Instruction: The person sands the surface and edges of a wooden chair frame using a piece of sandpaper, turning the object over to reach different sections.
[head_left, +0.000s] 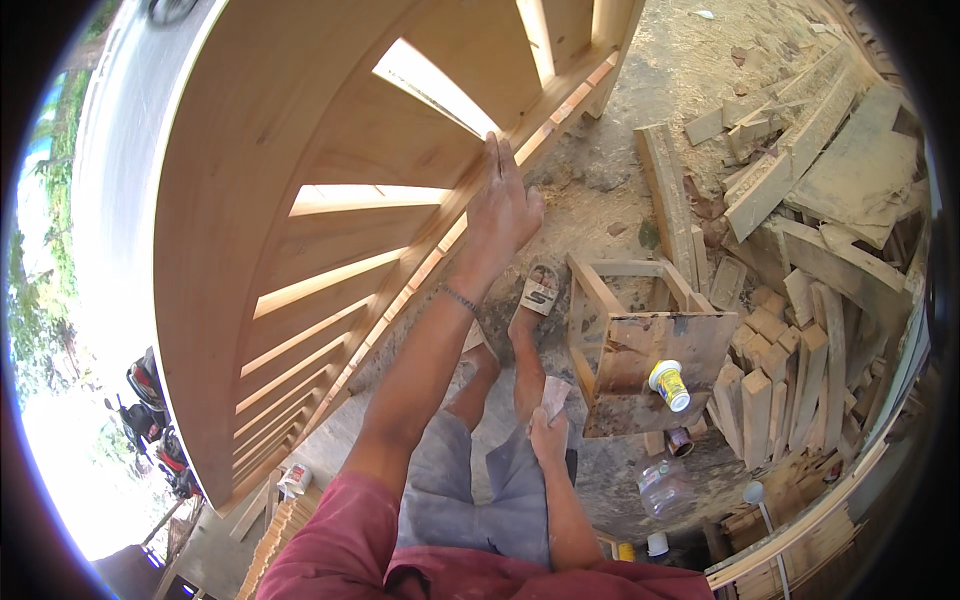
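Note:
A large wooden slatted panel point(200, 250) with a broad curved edge stands upright on the left, gaps showing between its slats. My left hand point(502, 212) reaches up to its lower rail, fingers stretched out, the tips touching the wood beside a gap. Nothing shows in that hand. Low in front of my grey shorts, my right hand point(548, 440) is closed on a small folded pinkish piece of sandpaper point(555, 397), which sticks up past the fingers.
Right of my legs stands a rough wooden stool point(650, 345) with a yellow-and-white cup point(669, 385) on it. A clear plastic bottle point(665, 488) lies nearby. Offcuts point(780, 390) and planks point(790, 170) are heaped at the right. Motorcycles point(150, 420) are beyond the panel.

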